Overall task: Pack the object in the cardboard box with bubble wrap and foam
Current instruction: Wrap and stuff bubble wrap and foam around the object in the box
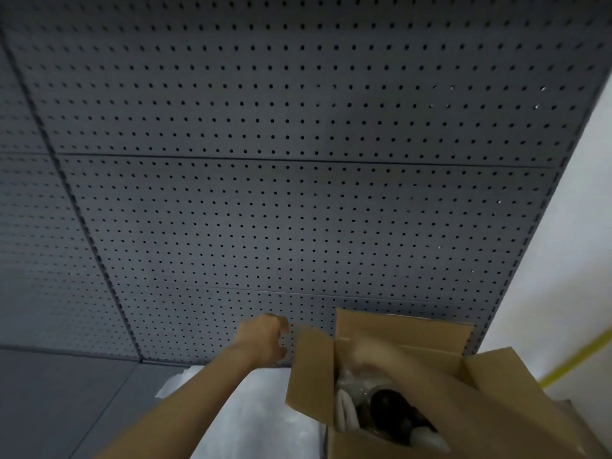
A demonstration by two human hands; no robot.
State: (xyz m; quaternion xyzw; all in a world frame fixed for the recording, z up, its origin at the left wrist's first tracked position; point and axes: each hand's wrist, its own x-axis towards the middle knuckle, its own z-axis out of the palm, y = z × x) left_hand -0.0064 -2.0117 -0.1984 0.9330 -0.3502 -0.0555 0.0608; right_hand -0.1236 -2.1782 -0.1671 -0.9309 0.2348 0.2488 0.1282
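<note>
while left hand [261, 339] hovers curled, right hand [371, 359] prob. inside cardboard box [311, 372].

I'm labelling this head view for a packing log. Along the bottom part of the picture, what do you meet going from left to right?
Grey shelf surface → bubble wrap sheet → left hand → cardboard box → dark wrapped object inside the box → yellow strip.

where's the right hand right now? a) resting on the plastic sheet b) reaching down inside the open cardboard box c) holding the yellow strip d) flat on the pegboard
b: the blurred right hand reaches down into the open cardboard box, just above the dark bubble-wrapped object.
</note>
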